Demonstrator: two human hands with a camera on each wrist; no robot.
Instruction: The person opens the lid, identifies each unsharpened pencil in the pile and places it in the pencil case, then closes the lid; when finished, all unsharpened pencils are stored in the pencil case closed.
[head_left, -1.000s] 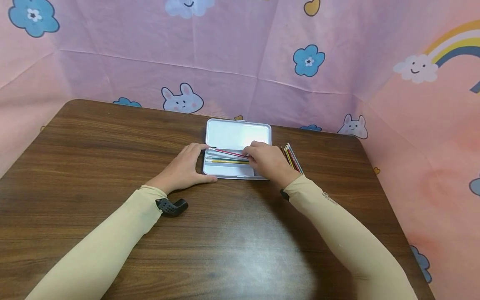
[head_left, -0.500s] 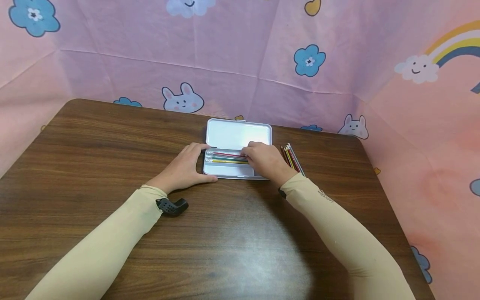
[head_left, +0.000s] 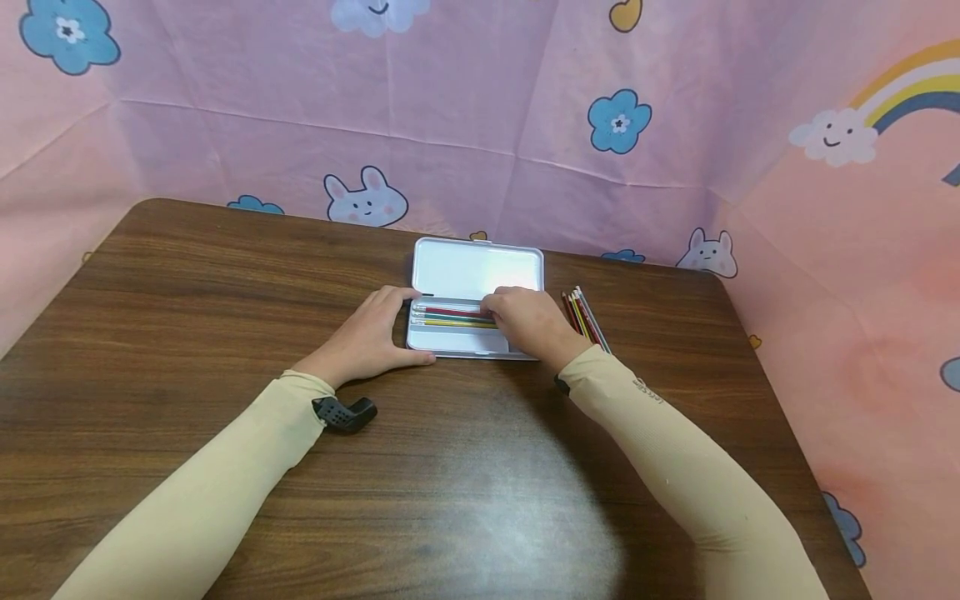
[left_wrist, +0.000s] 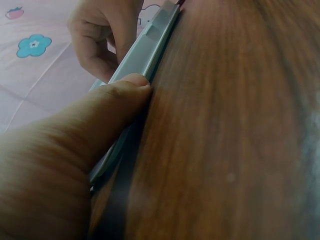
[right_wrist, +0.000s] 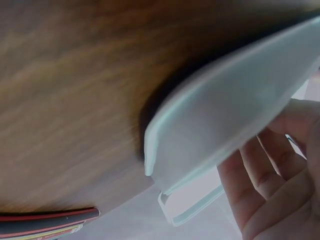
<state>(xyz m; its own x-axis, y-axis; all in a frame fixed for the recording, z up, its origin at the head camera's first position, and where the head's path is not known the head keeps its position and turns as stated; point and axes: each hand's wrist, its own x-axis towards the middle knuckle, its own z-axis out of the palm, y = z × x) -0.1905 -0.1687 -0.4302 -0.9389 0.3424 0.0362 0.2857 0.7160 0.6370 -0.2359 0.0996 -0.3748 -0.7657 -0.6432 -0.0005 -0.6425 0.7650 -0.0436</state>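
A white pencil case (head_left: 459, 339) lies on the table with its lid (head_left: 465, 268) tipped back. Inside, a red pencil (head_left: 453, 312), a greenish pencil (head_left: 454, 317) and a yellow pencil (head_left: 457, 324) lie side by side, white ends leftward. My left hand (head_left: 367, 333) grips the case's left end, thumb at the front edge and a finger at the back; in the left wrist view the thumb (left_wrist: 125, 92) presses its side. My right hand (head_left: 534, 321) reaches into the case with curled fingers, holding the red pencil near its right part. That hand hides the pencils' right ends.
Several more pencils (head_left: 583, 317) lie in a loose bunch on the brown wooden table (head_left: 450, 467), just right of the case and close to my right wrist. Patterned pink cloth (head_left: 465, 125) hangs behind the table and along its sides.
The red pencil's left end came down from the hinge side, and it now lies level beside the others. My right hand shifted slightly left; my left hand stayed in place.
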